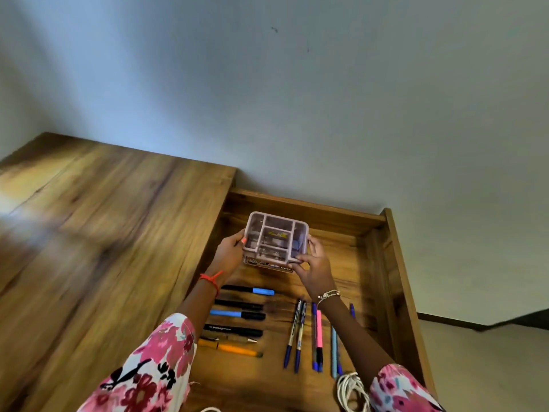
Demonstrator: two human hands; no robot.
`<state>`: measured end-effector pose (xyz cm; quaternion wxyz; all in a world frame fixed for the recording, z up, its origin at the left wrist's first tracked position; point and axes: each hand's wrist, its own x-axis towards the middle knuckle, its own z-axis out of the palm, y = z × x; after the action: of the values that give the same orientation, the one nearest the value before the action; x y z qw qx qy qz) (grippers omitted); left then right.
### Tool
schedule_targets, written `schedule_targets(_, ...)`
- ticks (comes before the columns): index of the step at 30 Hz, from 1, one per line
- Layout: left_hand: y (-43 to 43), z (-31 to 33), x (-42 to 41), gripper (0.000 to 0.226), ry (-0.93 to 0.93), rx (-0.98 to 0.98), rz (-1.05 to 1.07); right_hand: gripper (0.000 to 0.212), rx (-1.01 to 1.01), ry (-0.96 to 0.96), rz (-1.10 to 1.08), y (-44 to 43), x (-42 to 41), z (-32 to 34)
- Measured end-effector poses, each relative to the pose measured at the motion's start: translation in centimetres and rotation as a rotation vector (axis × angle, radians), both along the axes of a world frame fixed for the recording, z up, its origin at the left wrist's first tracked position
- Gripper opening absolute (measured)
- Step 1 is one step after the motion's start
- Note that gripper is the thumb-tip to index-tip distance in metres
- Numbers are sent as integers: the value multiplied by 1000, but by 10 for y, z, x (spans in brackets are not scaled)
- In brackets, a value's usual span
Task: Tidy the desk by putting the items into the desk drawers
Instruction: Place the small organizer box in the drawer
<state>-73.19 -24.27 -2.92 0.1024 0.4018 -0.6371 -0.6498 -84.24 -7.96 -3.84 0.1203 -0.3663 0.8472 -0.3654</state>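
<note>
A pale pink desk organiser (274,230) with several compartments sits between my hands, over the far part of the open wooden drawer (383,263). My left hand (230,255) grips its left side and my right hand (315,263) grips its front right corner. Whether its base touches the drawer floor I cannot tell. On the drawer floor nearer me, several markers (237,315) lie crosswise on the left. Several pens (309,334) lie lengthwise on the right.
The wooden desk top (104,233) stretches to the left of the drawer. A coiled white cable (350,391) lies at the drawer's near right. A plain wall stands behind the desk. The floor shows at the far right.
</note>
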Motion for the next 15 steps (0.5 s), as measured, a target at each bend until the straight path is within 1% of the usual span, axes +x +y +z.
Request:
schedule_targets(4, -6, -14, -3, 40, -35, 19, 95, 18, 38, -17, 48, -17, -6, -16)
schedule_targets(8, -9, -24, -2, 41, -43, -2, 171, 21, 79, -1, 81, -26, -6, -22)
schedule_targets(12, -11, -26, -2, 40, -71, -39, 176, 25, 108, 33, 78, -27, -3, -22)
schedule_targets(15, -1, -22, 0, 49, -146, -74, 185, 35, 137, 51, 116, -25, 0, -15)
